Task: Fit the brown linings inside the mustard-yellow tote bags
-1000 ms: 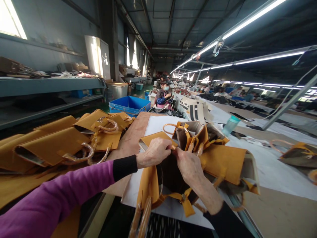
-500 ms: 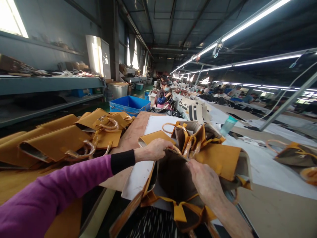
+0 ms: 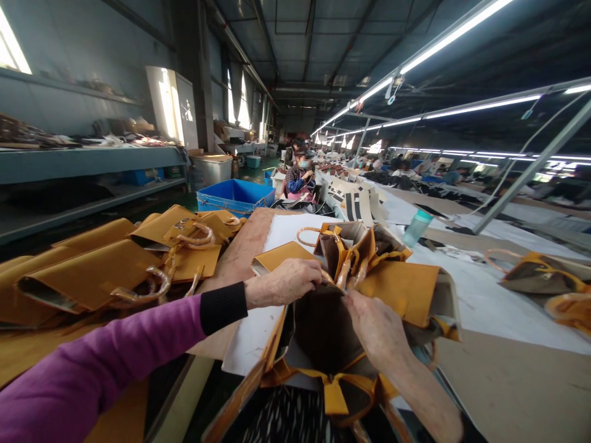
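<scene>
A yellow handbag with a dark brown lining (image 3: 323, 326) lies mouth toward me at the table's near edge. My left hand (image 3: 290, 283) pinches the left part of its far rim, fingers closed. On the same rim, a little to the right, my right hand (image 3: 373, 323) has its thumb and fingers closed on the edge. A yellow strap end (image 3: 335, 397) hangs at the near side of the mouth. Just beyond my hands, plastic-wrapped handles stand up among other yellow bags (image 3: 399, 292).
Several yellow bags (image 3: 92, 274) are piled on the left. A blue bin (image 3: 235, 195) stands beyond them, near a seated co-worker (image 3: 298, 178). A teal-lidded bottle (image 3: 418, 227) is on the table at right, with another bag (image 3: 549, 283) farther right.
The view has shifted slightly, so the surroundings sit a little more to the left. Both hands keep their hold on the bag's rim, with only slight finger movement.
</scene>
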The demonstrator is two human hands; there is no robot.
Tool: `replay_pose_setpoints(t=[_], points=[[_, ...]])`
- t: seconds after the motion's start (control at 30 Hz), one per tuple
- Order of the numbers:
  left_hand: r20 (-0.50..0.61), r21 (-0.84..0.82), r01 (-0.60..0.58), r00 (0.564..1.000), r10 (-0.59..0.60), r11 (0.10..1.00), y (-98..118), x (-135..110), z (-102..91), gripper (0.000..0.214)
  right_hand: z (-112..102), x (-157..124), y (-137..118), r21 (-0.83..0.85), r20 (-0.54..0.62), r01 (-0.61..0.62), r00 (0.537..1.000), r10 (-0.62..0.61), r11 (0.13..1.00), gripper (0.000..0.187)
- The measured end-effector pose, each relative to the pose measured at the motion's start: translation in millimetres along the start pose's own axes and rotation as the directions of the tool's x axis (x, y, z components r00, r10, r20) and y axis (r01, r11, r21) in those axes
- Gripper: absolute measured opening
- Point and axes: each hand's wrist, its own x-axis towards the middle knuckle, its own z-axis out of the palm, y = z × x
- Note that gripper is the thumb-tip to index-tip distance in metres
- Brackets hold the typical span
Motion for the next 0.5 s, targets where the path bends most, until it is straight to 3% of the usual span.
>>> replay_pose_setpoints(t=[0.1, 0.33, 0.5], points=[[-0.024, -0.021, -0.026, 0.999, 0.026, 0.999, -1, -1, 1.8, 0.018, -1, 0, -1, 0.004, 0.003, -0.001, 1.0, 0.001, 1.0, 0.032], [0.051, 0.188, 0.193, 0.977, -0.206, 0.963, 17, 7, 0.4, 0.021, -6, 0, 2, 0.009, 0.002, 0.027, 1.0, -0.027, 1.0, 0.03], [0.047, 0.225, 0.241, 0.965, -0.258, 0.944, 19, 18, 6.2, 0.02, -8, 1, 7, 0.013, 0.009, 0.023, 1.0, -0.023, 1.0, 0.03]])
